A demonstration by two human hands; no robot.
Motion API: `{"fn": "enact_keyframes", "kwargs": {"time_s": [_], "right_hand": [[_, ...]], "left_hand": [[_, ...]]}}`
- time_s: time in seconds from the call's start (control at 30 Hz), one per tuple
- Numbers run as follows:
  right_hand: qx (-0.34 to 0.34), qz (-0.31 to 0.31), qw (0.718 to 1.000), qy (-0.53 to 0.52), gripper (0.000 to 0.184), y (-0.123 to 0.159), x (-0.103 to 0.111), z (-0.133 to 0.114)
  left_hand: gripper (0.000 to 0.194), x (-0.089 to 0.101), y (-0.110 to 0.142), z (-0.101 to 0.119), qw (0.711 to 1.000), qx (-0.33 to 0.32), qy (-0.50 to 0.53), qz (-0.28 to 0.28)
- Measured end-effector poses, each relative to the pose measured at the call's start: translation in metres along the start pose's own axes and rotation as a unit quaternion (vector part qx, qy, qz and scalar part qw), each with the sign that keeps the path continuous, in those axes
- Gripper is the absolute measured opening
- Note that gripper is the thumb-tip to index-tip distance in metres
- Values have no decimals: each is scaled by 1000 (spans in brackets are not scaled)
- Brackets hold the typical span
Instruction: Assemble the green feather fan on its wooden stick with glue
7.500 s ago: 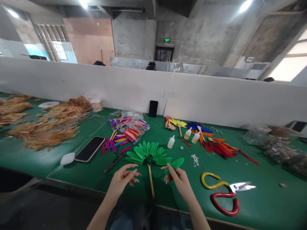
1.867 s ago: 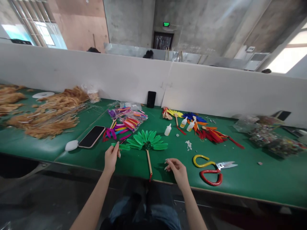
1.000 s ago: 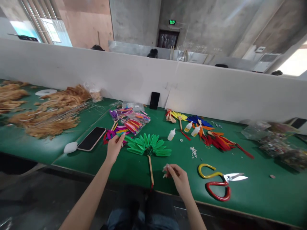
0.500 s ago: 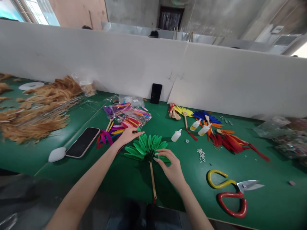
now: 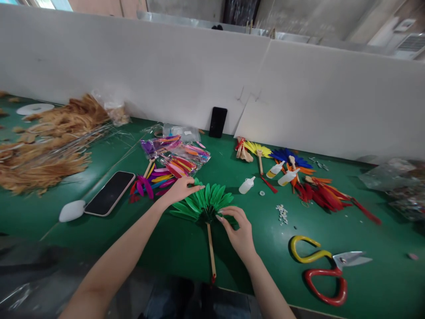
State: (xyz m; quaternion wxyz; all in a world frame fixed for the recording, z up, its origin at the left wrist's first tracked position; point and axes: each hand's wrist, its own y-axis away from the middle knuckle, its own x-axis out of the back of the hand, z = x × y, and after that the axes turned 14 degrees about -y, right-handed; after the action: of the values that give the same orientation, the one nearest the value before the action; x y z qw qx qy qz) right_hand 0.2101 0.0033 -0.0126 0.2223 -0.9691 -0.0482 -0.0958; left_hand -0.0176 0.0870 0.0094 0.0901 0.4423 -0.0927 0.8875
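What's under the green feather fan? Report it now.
The green tabletop shows around the green feather fan and its wooden handle. Whatever lies directly beneath the fan is covered, and the right hand hides part of the fan's right side.

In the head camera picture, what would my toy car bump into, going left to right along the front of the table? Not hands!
White thing → flat phone → green fan → white bits → scissors → pink bit.

A green feather fan (image 5: 209, 199) is laid at the view's six o'clock, feathers (image 5: 186, 206) spread from nine to three, wooden handle (image 5: 211, 250) pointed near six.
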Motion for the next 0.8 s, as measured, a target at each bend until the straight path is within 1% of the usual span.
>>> {"fn": "enact_keyframes", "kwargs": {"time_s": [0.1,0.27,0.4,0.53,0.6,0.67,0.8], "right_hand": [[3,-10,1000,-3,9,1,-1,-1],[31,-51,998,20,9,2,-3,0],[55,-97,992,65,28,3,-3,1],[82,-161,975,127,42,5,-3,-1],[89,-183,964,170,47,6,-3,-2],[92,-204,952,209,51,7,-4,-3],[100,-241,931,257,57,7,-4,-2]], "left_hand": [[47,-1,0,0,1000,-4,-8,3],[48,-2,1,-2,999,17,22,-22],[51,-3,1,-2,1000,5,11,-15],[49,-3,0,-3,999,-16,-43,18],[44,-4,0,-6,997,-18,-63,31],[39,-4,-1,-9,997,-9,-68,41],[36,-5,-1,-14,997,1,-65,46]]}}
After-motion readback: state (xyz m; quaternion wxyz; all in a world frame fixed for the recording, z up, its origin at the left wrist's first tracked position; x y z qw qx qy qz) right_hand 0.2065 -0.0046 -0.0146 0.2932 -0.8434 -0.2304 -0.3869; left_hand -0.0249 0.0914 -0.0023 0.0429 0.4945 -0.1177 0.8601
